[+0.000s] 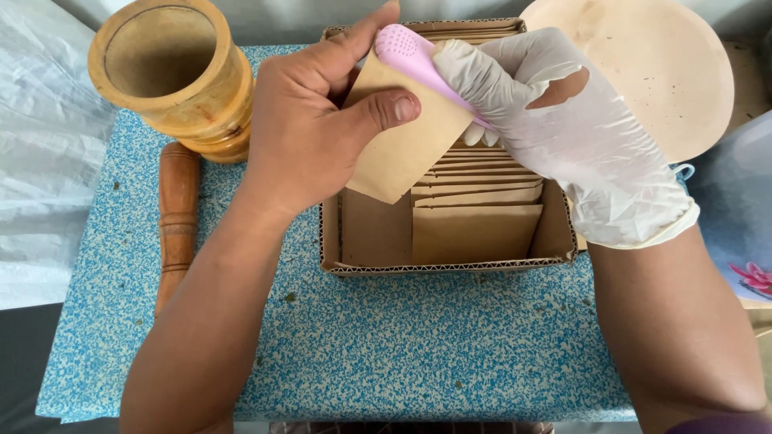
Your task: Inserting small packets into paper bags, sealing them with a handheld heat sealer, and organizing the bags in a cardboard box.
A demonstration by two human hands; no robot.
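My bare left hand [314, 120] pinches a small brown paper envelope [402, 145] between thumb and fingers, held tilted above a cardboard box [446, 264]. My right hand [579, 137], in a torn white glove, grips a pink plastic spoon [414, 56] whose bowl rests at the envelope's top edge. Several more brown envelopes [478, 213] stand in a row inside the box below both hands.
A wooden mortar [173, 76] stands at the back left, with a wooden pestle [177, 217] lying beside it on the blue speckled tabletop [402, 337]. A round pale tray [667, 72] sits at the back right. White plastic sheeting [40, 161] lies to the left.
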